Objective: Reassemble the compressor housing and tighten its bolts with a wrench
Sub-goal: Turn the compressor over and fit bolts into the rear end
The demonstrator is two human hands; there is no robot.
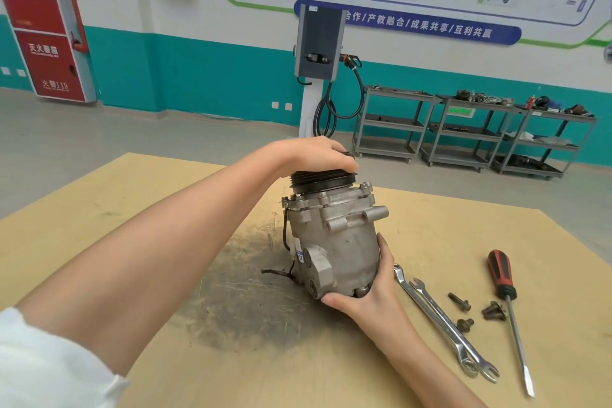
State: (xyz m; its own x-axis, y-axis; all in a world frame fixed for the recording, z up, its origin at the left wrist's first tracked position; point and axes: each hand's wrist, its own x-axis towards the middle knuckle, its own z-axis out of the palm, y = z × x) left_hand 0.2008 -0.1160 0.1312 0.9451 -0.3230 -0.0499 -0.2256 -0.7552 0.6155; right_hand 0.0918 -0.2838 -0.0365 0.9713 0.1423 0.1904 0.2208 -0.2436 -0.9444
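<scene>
The compressor (pixel 334 238) stands on end on the tabletop (pixel 99 209), over a dark smudged patch, tilted a little, its black pulley (pixel 323 180) uppermost. The left hand (pixel 314 154) lies on top of the pulley, fingers curled down over its rim and gripping it. The right hand (pixel 367 291) cups the lower end of the grey housing, thumb under the bottom edge and fingers wrapped up along the side, holding it.

Just to the right of the right hand two wrenches (pixel 443 321) lie side by side on the tabletop, touching along their length. Beyond them, further from that hand, loose bolts (pixel 460 301) are scattered, and past those lies a screwdriver (pixel 506 305) with a red and black handle. A thin black wire (pixel 281 272) trails from the compressor's base on the side away from the right hand, below the left forearm. A white sleeve (pixel 39 361) covers the left upper arm.
</scene>
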